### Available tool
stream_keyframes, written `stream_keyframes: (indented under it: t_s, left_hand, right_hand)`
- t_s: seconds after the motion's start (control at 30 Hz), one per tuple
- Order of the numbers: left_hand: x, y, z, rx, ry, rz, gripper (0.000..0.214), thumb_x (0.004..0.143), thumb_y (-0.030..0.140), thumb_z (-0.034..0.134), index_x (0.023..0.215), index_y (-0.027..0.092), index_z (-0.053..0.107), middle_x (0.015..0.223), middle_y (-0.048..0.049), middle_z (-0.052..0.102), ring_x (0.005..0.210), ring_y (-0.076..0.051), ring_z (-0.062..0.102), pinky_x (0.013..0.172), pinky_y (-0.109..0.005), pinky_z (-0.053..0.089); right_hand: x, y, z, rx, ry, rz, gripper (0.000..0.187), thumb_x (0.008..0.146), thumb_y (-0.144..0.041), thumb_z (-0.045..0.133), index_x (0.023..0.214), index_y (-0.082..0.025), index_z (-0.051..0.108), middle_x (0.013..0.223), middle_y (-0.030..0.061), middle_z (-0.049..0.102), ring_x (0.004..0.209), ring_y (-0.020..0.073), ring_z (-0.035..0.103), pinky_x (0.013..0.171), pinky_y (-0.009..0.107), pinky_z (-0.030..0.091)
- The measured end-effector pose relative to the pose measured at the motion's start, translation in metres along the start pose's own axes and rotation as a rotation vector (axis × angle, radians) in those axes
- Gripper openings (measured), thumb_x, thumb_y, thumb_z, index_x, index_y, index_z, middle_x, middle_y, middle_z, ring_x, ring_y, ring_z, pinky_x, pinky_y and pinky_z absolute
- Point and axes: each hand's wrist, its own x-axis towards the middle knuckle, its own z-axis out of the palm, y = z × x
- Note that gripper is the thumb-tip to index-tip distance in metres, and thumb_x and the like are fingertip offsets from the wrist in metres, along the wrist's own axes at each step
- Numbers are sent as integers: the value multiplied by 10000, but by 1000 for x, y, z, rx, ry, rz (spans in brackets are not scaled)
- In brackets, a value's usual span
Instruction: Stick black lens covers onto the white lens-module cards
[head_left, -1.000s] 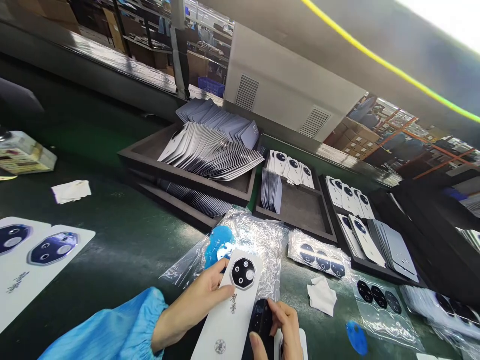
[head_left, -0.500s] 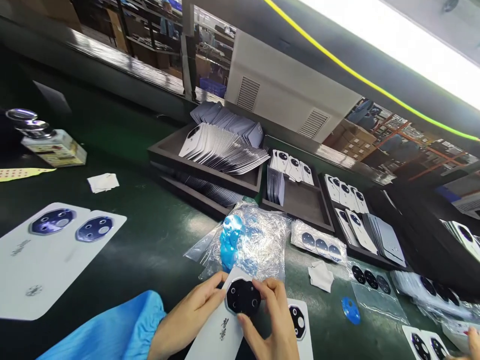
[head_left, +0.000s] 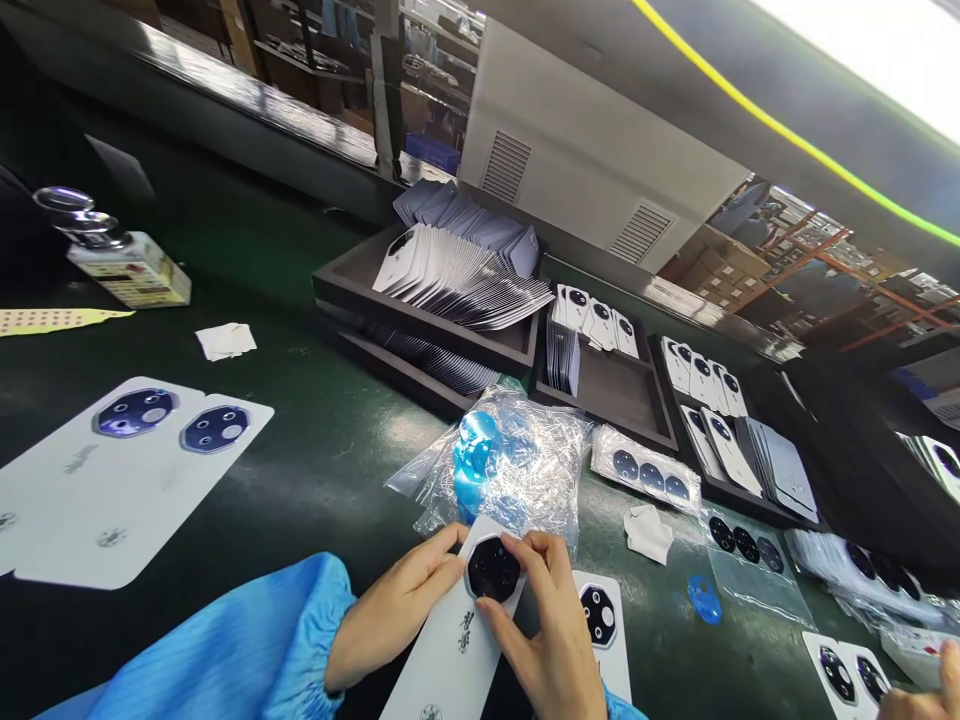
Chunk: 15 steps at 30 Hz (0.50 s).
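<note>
My left hand (head_left: 409,590) grips the upper left edge of a white phone back panel (head_left: 442,665), thumb on top. On the panel's upper end lies a black octagonal camera lens cover (head_left: 493,570). Thumb and fingers of my right hand (head_left: 551,620) pinch this cover by its right side. Whether it sits flush on the panel I cannot tell. Another white panel with a black lens cover (head_left: 611,650) lies on the bench just right of my right hand, partly hidden by it. Ahead of both hands is a heap of clear film (head_left: 536,450) with blue film pieces (head_left: 474,460).
Dark trays hold stacked panels (head_left: 465,275). A pack of lens covers (head_left: 645,465), a white cloth (head_left: 648,534) and a blue film disc (head_left: 703,600) lie to the right. Larger white panels (head_left: 150,500) and a bottle (head_left: 131,270) are left. Another person's hand (head_left: 930,690) shows lower right.
The lens cover has shifted left over the panel's upper end; before, it stuck out past the panel's right edge. Both hands keep their hold. The camera view has shifted slightly.
</note>
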Motion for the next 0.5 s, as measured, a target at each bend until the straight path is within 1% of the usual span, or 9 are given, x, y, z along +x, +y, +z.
stream_keyframes:
  t_s: [0.13, 0.27, 0.5]
  left_hand:
    - [0, -1, 0, -20, 17, 7, 377, 855, 530, 454, 1025, 211, 560, 733, 21, 567, 708, -171, 525, 644, -253, 397]
    - [0, -1, 0, -21, 16, 13, 360, 866, 513, 455, 1039, 218, 567, 659, 34, 537, 729, -181, 537, 665, -252, 402]
    - [-1, -3, -1, 11, 22, 15, 336, 885, 489, 425, 1058, 229, 547, 644, 38, 523, 781, -194, 551, 689, -252, 402]
  right_hand:
    - [0, 0, 0, -1, -31, 28, 390, 843, -181, 605, 1216, -213, 495, 982, 72, 502, 898, 217, 583, 732, 324, 564]
    - [-1, 1, 1, 9, -48, 37, 398, 839, -172, 614, 1218, -209, 496, 1004, 77, 509, 914, 216, 587, 750, 326, 564]
    - [1, 0, 0, 23, -32, 58, 402, 812, -150, 633, 1195, -209, 527, 995, 75, 537, 896, 218, 610, 731, 323, 575]
